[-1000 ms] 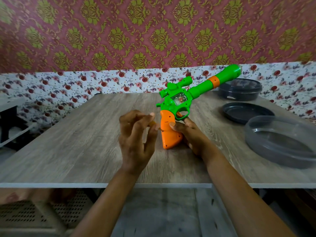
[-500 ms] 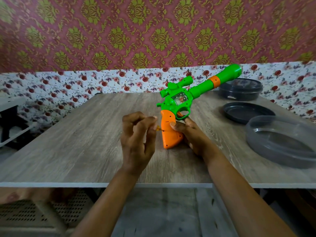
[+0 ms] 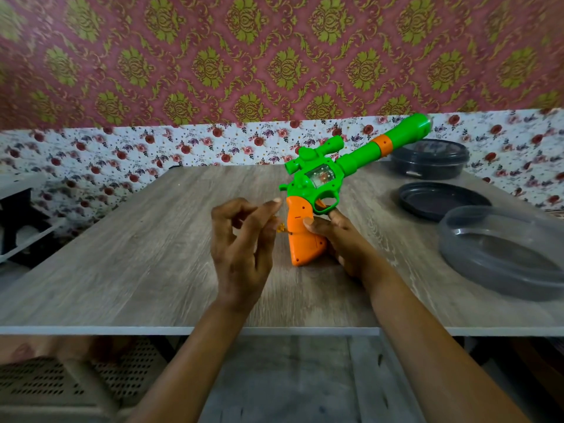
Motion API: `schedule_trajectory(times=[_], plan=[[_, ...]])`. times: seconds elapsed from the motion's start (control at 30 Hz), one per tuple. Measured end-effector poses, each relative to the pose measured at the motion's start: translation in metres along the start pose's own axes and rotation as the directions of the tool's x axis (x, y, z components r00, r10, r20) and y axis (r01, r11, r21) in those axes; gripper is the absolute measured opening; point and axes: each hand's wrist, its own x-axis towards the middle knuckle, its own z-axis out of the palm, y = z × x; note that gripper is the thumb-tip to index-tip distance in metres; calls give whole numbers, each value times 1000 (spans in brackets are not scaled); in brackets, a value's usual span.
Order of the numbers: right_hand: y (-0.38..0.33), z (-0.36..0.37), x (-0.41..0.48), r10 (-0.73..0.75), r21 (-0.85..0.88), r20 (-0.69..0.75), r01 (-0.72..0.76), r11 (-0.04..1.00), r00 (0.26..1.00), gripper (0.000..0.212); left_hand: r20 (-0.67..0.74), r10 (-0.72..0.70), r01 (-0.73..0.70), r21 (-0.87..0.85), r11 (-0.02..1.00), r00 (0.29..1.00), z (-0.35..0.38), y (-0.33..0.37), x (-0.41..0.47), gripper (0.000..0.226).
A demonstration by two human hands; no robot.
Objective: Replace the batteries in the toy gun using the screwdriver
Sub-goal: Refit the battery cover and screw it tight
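The wooden surface [image 3: 122,254] carried all items and extended beyond both hands on every side. To the right of the right hand lay a clear grey container [image 3: 503,251], with a black lid [image 3: 439,201] behind it and a closed black container [image 3: 430,158] farther back against the wall. The toy gun [image 3: 320,184] stood with the butt of its orange handle [image 3: 302,236] resting on the surface and its green barrel angled up and away to the right. The right hand [image 3: 348,242] formed a closed grip on the handle from the right side, thumb on the near face and a finger at the trigger guard. The left hand [image 3: 241,248] was raised just left of the handle, its fingers curled together around the screwdriver [image 3: 282,228]. Only a short amber portion of the screwdriver showed between the left fingertips and the handle, its tip meeting the handle's left edge at about mid-height. The remainder of the tool was hidden inside the left grip. No batteries were visible.
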Motion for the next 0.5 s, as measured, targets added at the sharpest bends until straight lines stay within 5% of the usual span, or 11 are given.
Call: schedule_trajectory(times=[0.5], plan=[[0, 0, -1, -4, 15, -11, 5, 1000, 1000, 45, 34, -15, 18, -68, 998, 999, 1, 0, -1, 18]])
